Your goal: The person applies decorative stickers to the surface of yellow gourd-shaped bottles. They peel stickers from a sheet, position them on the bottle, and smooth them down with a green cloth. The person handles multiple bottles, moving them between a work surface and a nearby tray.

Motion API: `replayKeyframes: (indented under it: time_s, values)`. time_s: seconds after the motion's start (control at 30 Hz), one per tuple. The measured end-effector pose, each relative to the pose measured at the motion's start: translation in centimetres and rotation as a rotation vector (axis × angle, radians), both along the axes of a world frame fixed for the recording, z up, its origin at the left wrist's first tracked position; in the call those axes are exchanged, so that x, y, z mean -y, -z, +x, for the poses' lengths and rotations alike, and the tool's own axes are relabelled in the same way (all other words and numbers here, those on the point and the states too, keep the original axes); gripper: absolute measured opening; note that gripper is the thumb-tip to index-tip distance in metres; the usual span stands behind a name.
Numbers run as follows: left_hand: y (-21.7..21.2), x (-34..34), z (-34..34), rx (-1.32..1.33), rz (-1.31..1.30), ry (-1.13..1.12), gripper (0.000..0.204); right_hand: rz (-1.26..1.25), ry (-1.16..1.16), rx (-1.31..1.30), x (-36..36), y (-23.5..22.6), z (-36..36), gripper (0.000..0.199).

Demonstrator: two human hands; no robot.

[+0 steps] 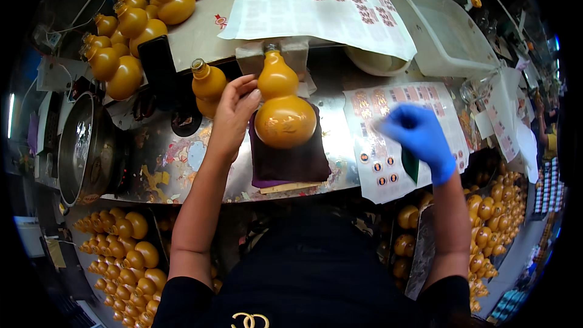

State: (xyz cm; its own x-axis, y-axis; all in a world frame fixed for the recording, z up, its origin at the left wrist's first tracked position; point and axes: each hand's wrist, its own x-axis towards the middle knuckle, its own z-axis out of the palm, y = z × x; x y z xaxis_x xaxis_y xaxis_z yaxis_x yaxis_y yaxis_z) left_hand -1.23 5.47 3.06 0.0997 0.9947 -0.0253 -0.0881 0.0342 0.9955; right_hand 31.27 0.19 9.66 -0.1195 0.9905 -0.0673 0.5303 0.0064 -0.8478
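A glossy mustard-yellow gourd-shaped bottle (285, 123) lies tilted back on a dark folded cloth (290, 164), gold characters on its lower bulb and its neck pointing away from me. At its left side is my left hand (237, 109), bare, with fingers slightly bent and apart and their tips against or very near the bottle's waist. My right hand (419, 136), in a blue glove, is over a decal sheet (395, 189) on the right. Its fingers are closed, and a dark green flat piece (410, 165) sticks out beneath them. Whether its blurred fingertips also pinch something small is unclear.
Another gourd bottle (208, 85) stands left of my left hand. Beyond are more gourd bottles (130, 21), a large printed sheet (273, 15) and a translucent tub (419, 0). A metal pan (85, 152) is at left. Many gourds (127, 261) fill the space below the table edge.
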Motion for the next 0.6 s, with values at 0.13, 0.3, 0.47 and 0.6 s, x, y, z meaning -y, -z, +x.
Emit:
replayKeyframes:
  time_s: [0.13, 0.3, 0.47, 0.6]
  values:
    - [-0.6, -1.4, 0.7, 0.184, -0.145, 0.098, 0.041, 0.017, -0.609, 0.170, -10.1, -4.8, -5.3, 0.020]
    - [0.1, -2.2, 0.4, 0.252, -0.131, 0.075, 0.039, 0.021, -0.941, 0.544, -15.7, -7.0, -13.3, 0.022]
    - [0.1, -2.5, 0.8, 0.226, -0.154, 0.042, 0.039, 0.040, -1.114, 0.706, -18.5, -5.5, -16.2, 0.020]
    - [-0.2, -2.6, 1.8, 0.218, -0.108, 0.003, 0.040, 0.088, -1.054, 0.566, -19.0, -5.1, -15.9, 0.022]
